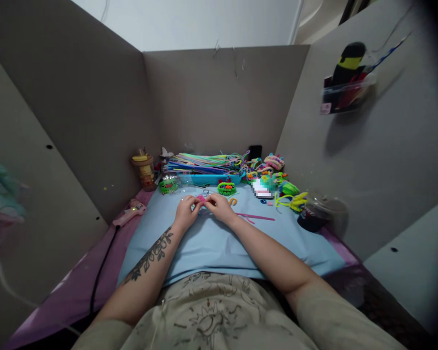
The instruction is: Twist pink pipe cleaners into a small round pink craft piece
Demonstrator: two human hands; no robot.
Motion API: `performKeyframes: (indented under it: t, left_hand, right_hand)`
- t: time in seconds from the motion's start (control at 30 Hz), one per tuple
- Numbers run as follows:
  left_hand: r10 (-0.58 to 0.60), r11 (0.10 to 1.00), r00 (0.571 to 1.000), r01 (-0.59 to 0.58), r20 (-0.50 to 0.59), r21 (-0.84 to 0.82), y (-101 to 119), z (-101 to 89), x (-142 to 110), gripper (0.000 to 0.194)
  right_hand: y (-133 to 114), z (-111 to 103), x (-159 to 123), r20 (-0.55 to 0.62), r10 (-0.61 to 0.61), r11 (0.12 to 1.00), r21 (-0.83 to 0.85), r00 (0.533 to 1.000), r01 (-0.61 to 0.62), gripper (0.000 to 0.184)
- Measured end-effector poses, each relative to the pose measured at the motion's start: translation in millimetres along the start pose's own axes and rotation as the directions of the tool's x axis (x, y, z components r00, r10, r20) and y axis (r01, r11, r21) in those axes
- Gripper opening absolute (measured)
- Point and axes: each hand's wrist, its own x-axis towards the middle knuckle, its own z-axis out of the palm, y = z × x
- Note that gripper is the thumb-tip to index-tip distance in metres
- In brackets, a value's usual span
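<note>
My left hand (186, 212) and my right hand (219, 207) meet over the light blue mat (219, 243), both pinching a small pink pipe-cleaner piece (201, 198) between their fingertips. The fingers of both hands are curled in. A loose pink pipe cleaner (257, 217) lies on the mat just right of my right hand. A small orange curl (234, 201) sits beside it. A green fuzzy figure (227, 188) stands just beyond my hands.
A blue tray (208, 179) with a bundle of coloured pipe cleaners (204, 163) lies at the back. A pink glue gun (129, 214) with black cord lies left. A yellow-lidded jar (145, 170), a dark bowl (312, 216) and cardboard walls (368, 160) surround the mat.
</note>
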Motion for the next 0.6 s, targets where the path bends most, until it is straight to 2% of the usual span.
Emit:
performKeyframes:
  t: [0.23, 0.37, 0.43, 0.5, 0.6]
  left_hand:
    - [0.028, 1.000, 1.000, -0.028, -0.002, -0.002, -3.3, 5.7, -3.0, 0.014]
    - [0.047, 0.998, 0.998, -0.045, 0.041, -0.041, -3.1, 2.7, -0.7, 0.017]
    - [0.039, 0.997, 0.999, -0.037, 0.028, -0.066, -2.8, 0.7, 0.8, 0.018]
    - [-0.025, 0.997, 1.000, 0.024, -0.012, -0.080, -4.9, 0.8, 1.5, 0.020]
    - [-0.244, 0.965, 0.967, 0.235, -0.067, -0.119, -12.7, 5.8, 0.8, 0.035]
  right_hand:
    - [3.1, 1.8, 1.5, -0.047, 0.062, 0.998, -0.010, 0.997, -0.062, 0.012]
    - [6.5, 0.5, 2.8, -0.064, 0.088, 0.994, 0.069, 0.994, -0.084, 0.012]
    - [8.3, -0.4, 3.2, -0.061, 0.084, 0.990, 0.118, 0.995, -0.077, 0.011]
    - [9.1, -1.4, 3.6, -0.043, 0.069, 0.987, 0.150, 0.997, -0.062, 0.010]
    - [7.4, -2.8, 4.1, -0.011, 0.042, 0.984, 0.171, 0.999, -0.039, 0.009]
